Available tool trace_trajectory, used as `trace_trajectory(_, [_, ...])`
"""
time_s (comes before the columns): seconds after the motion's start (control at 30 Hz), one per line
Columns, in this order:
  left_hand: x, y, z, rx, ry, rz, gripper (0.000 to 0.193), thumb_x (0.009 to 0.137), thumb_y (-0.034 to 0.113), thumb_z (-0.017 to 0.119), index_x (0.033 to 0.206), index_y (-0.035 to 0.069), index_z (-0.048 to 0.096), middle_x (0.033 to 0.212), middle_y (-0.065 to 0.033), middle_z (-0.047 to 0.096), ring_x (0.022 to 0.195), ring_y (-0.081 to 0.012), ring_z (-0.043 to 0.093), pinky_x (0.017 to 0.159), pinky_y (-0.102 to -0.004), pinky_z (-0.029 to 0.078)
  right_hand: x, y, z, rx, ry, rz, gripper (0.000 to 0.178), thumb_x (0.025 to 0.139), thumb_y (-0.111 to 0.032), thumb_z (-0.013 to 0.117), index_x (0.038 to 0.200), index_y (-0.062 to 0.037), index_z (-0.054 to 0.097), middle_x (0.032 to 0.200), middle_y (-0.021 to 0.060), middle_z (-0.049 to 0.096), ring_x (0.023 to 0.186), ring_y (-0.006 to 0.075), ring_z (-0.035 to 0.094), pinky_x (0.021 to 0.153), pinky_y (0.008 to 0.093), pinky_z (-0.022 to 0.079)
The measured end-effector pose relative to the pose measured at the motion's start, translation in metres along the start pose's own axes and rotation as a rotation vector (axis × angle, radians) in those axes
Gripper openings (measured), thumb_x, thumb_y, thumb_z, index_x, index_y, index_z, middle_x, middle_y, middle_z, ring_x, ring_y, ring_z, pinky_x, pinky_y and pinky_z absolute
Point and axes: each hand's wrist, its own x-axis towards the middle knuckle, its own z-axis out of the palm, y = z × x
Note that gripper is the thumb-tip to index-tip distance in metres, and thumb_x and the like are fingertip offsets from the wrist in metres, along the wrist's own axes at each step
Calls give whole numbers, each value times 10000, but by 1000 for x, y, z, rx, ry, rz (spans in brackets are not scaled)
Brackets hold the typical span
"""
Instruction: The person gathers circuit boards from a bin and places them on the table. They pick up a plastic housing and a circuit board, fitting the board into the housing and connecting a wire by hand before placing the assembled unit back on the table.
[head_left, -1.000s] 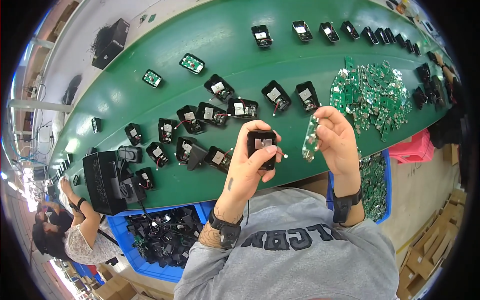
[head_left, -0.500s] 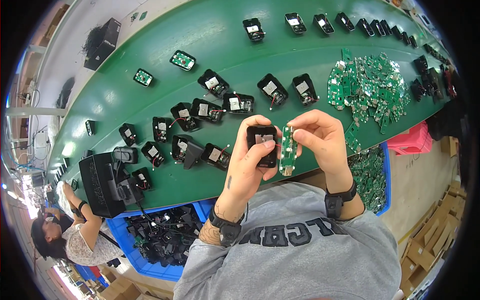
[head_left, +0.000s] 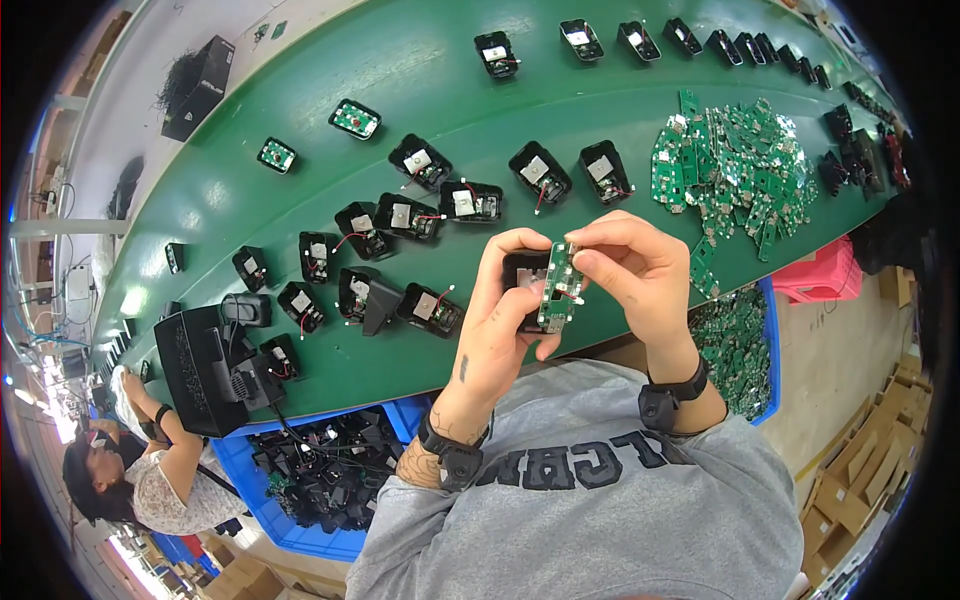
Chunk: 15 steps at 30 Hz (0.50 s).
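Observation:
My left hand (head_left: 500, 318) is wrapped round a small black plastic housing (head_left: 519, 268) with its open side up. My right hand (head_left: 632, 262) pinches a narrow green circuit board (head_left: 556, 287) by its far end. The board is tilted over the right part of the housing and covers some of it. A small white connector with a red wire lies at the board's right edge. Beyond my hands, similar housings (head_left: 540, 174) stand on the green table, with pale blocks and red wires inside.
A heap of green circuit boards (head_left: 745, 175) lies on the right. Blue bins (head_left: 345, 545) of black parts and of boards stand below the table edge. A black box-like device (head_left: 200, 368) sits at the left, near a co-worker (head_left: 180, 480). A pink stool (head_left: 818, 275) is at the right.
My right hand has brought the circuit board left, from beside the housing to over it. The board now hides part of the housing. My left hand keeps its hold.

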Motion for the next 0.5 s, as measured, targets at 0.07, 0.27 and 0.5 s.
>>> trace_trajectory(0.07, [-1, -2, 0, 0, 3, -4, 387, 873, 150, 473, 1245, 101, 378, 1006, -105, 574, 777, -143, 574, 431, -234, 401, 0, -6, 2, -127, -15, -50, 179, 792, 83, 667, 963, 35, 690, 863, 82, 619, 722, 118, 621, 579, 227, 523])
trace_trajectory(0.27, [-2, 0, 3, -61, -75, 71, 845, 601, 132, 582, 1387, 94, 274, 1175, -122, 473, 956, -256, 556, 732, -406, 505, -1, -16, 4, -669, 8, -454, 236, 694, 36, 734, 915, -49, 726, 805, 69, 640, 731, 194, 622, 677, 315, 508])
trace_trajectory(0.5, [0, -6, -2, -3, -89, 102, 924, 563, 43, 610, 1400, 92, 223, 1175, -123, 467, 888, -260, 562, 727, -371, 505, 7, -7, -1, -692, -49, -419, 185, 685, -37, 765, 865, -65, 731, 771, 28, 650, 892, 237, 613, 934, 443, 430])
